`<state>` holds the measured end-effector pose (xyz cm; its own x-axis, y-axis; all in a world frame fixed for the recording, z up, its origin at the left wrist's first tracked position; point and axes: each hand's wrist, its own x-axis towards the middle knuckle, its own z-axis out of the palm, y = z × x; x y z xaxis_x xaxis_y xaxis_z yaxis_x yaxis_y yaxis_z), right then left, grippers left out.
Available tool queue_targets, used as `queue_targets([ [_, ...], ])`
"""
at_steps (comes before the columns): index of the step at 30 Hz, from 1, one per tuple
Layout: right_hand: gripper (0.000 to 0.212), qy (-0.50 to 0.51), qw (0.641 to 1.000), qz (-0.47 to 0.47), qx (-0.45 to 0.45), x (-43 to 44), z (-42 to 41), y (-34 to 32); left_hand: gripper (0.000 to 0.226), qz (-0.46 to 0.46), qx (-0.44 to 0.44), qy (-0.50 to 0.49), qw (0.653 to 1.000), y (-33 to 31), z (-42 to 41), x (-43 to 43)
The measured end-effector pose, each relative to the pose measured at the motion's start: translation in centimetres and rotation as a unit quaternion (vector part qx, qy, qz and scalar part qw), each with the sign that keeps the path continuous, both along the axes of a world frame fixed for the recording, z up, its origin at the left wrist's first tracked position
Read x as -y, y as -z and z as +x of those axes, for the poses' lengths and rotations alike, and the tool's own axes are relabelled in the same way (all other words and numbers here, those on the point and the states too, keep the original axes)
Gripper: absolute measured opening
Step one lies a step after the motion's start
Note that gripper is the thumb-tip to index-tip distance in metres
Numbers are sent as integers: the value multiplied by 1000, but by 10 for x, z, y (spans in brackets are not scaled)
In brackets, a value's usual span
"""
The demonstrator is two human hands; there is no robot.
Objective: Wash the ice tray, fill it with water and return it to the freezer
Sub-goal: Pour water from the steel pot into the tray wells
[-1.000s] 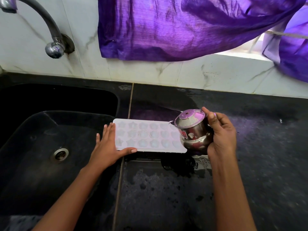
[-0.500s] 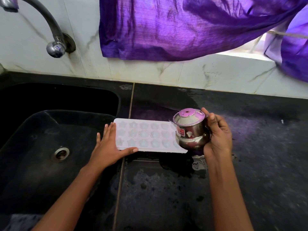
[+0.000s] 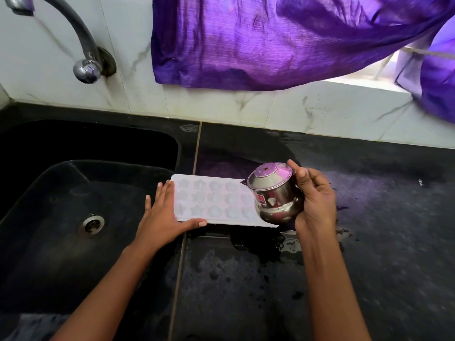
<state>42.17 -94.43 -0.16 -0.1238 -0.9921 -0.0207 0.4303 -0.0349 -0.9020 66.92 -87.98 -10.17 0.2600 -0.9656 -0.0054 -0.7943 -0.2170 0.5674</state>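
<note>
A white ice tray [image 3: 214,200] with star and round moulds lies flat on the black counter, its left end at the sink's edge. My left hand [image 3: 163,215] rests flat against that left end, thumb along the front rim, fingers apart. My right hand [image 3: 314,200] grips a small steel pot [image 3: 273,195] over the tray's right end. The pot is tilted toward the tray, its mouth turned away from me. Whether water runs from it I cannot tell.
A black sink [image 3: 61,193] with a metal drain [image 3: 92,223] lies to the left, under a curved tap [image 3: 81,45] on the white tiled wall. A purple cloth [image 3: 270,38] hangs above the counter. The wet black counter [image 3: 381,242] stretches right.
The steel pot has tipped a little more upright and shifted slightly over the tray's right end. My left hand has stayed on the tray's left end.
</note>
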Motion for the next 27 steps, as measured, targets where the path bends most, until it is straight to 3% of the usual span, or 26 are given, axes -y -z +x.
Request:
queue_targets([
  [5, 36, -4, 1000, 2, -12, -1, 2, -2, 141, 1, -7, 0, 1000, -1, 0, -1],
  [10, 50, -10, 1000, -2, -28, -1, 3, -2, 143, 3, -9, 1, 1000, -2, -1, -1],
  [17, 23, -12, 1000, 4, -22, -2, 6, -7, 138, 3, -14, 1, 1000, -3, -3, -1],
  [24, 29, -12, 1000, -4, -20, -1, 6, -6, 137, 3, -14, -1, 1000, -3, -2, -2],
  [27, 42, -15, 1000, -13, -23, 1, 4, -4, 142, -1, -14, 0, 1000, -2, -2, -1],
])
